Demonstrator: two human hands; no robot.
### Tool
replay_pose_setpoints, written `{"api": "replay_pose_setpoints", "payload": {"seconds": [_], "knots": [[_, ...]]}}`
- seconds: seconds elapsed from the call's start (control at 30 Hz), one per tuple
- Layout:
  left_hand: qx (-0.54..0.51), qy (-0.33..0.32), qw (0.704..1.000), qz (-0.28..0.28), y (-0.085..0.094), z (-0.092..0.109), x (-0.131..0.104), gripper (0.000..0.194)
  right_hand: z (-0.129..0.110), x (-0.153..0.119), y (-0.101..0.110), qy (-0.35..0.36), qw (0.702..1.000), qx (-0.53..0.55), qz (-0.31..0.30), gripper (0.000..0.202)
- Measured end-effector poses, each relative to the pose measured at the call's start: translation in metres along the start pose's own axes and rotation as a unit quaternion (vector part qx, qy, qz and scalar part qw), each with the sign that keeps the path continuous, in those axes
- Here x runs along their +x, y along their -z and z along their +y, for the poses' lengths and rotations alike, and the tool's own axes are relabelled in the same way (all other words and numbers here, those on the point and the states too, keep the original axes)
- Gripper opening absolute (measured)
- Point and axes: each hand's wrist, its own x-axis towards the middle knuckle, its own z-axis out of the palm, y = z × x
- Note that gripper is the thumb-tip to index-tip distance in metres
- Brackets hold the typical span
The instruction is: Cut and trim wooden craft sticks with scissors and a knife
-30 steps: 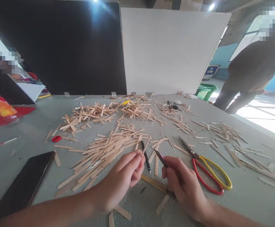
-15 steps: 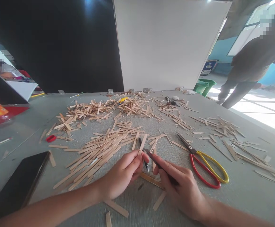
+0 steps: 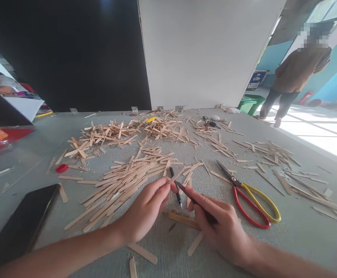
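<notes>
Pinched in my left hand is a wooden craft stick, its upper end tilted to the right. My right hand grips a slim dark knife, index finger laid along it and its tip close to the stick. Whether the tip touches the stick I cannot tell. Under and between the hands a black pen lies on the table. Just below it is a flat wooden strip. Craft sticks lie fanned out beyond my left hand. Scissors with red and yellow handles rest right of my right hand.
Tangled stick piles lie along the back, with keys nearby. Split pieces are scattered at right. A phone and red ring lie at left. Upright panels back the table. A person stands beyond at right.
The craft stick in my left hand has turned, its upper end leaning further right. My left hand has rolled slightly, and the knife stays close. The person at the right has shifted position.
</notes>
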Motion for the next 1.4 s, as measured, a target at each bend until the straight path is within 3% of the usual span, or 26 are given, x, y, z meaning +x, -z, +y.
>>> {"api": "replay_pose_setpoints", "payload": {"seconds": [0.13,0.3,0.57,0.83,1.4], "knots": [[0.015,-0.019,1.000,-0.003,0.000,-0.006,0.005,0.021,-0.001,0.000,0.001,-0.012,1.000,-0.012,0.012,0.047],[0.029,-0.030,0.999,-0.034,0.002,-0.014,0.011,0.036,-0.001,0.000,0.003,-0.019,1.000,-0.020,-0.002,0.045],[0.098,-0.046,0.993,-0.051,0.002,-0.012,0.006,0.035,-0.001,0.003,0.001,-0.031,0.999,-0.031,-0.022,0.042],[0.144,-0.056,0.987,-0.045,0.000,-0.012,0.005,0.044,-0.001,0.001,0.001,-0.049,0.998,-0.013,-0.040,0.042],[0.245,-0.084,0.965,-0.032,0.006,-0.023,0.010,0.045,0.001,0.002,-0.001,-0.058,0.998,-0.006,-0.037,0.042]]}}
